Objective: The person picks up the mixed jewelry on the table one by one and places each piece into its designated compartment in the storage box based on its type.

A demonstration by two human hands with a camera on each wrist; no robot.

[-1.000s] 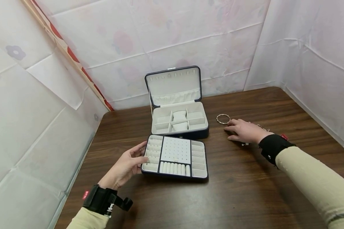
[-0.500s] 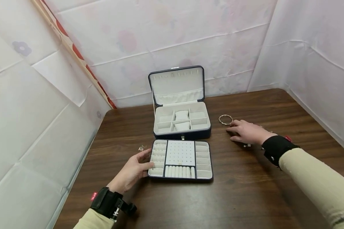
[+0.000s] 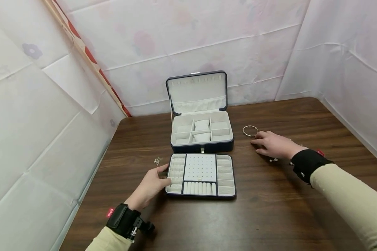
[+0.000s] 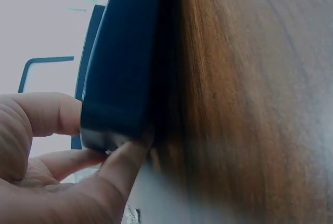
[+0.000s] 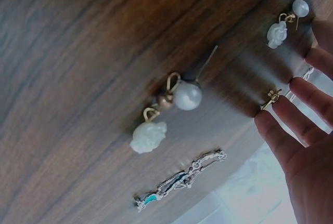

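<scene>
1. The removable tray (image 3: pixel 201 175) lies flat on the table (image 3: pixel 270 216), just near of the open jewellery box (image 3: pixel 202 134). The left hand (image 3: pixel 150 186) holds its left edge — in the left wrist view the thumb and fingers (image 4: pixel 122 164) curl round the tray's dark corner (image 4: pixel 117 104).
2. The right hand (image 3: pixel 274 144) rests flat on the table to the right of the box, fingers straight and spread, grasping nothing. Its fingertips (image 5: pixel 276 130) lie beside a small gold stud (image 5: pixel 270 99), and a bangle (image 3: pixel 250 130) sits just beyond them.
3. To do the step in hand well, I judge the left hand should keep the tray steady and square to the box while the right picks up one small piece at a time with a fingertip pinch — the studs are tiny and could skid on the smooth wood.
4. The tray holds a pierced earring panel in the middle, ring rolls at the left and near side, and small cells at the right; all look empty.
5. The box base is split into compartments, two central ones with little cushions (image 3: pixel 202 136); no jewellery shows. Its upright lid (image 3: pixel 197 91) has a row of hooks and a gathered pocket.
6. Loose on the table: pearl earrings (image 5: pixel 169 112), a second pair (image 5: pixel 286 24), a chain bracelet (image 5: pixel 182 180), and a small piece (image 3: pixel 157 160) left of the tray.
</scene>
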